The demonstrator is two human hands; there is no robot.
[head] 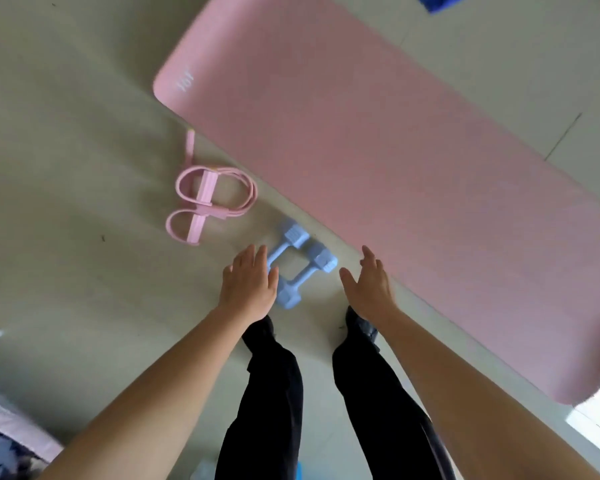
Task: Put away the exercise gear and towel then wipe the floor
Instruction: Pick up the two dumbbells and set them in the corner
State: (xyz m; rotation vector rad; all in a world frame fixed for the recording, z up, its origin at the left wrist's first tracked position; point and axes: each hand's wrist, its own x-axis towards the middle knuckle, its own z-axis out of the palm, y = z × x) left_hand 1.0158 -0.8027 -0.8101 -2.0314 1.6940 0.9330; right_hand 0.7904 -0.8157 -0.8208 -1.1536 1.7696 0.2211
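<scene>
**Hands Hover Over Dumbbells on Tiled Floor**

Two pale blue dumbbells [323,261] lie side by side on the floor [84,133], just off the near long edge of the mat and directly ahead of the person's feet. The left hand [248,285] and right hand [369,285] reach down on either side of the pair, well apart from each other. Both have their fingers straight and loosely spread, palms turned inward, and neither grips anything. The left thumb overlaps the nearer dumbbell in the head view. Motion blur makes it hard to say whether skin meets the weight or is above it. The right hand is clear of the weights, over the strip of floor at the mat's edge.

To the left of the dumbbells lies a pink band [208,206] with looped handles, coiled on the tiles near the mat. The pink mat [378,150] lies flat and unrolled, running diagonally from the top of the frame to the lower right, with a small pale logo near its far left corner. A blue towel [437,1] shows at the top edge, beyond the mat and cut off by the frame.

Below the hands are black trousers [274,393] and a dark shoe [362,323]. Blurred fabric [7,438] fills the lower left corner.
</scene>
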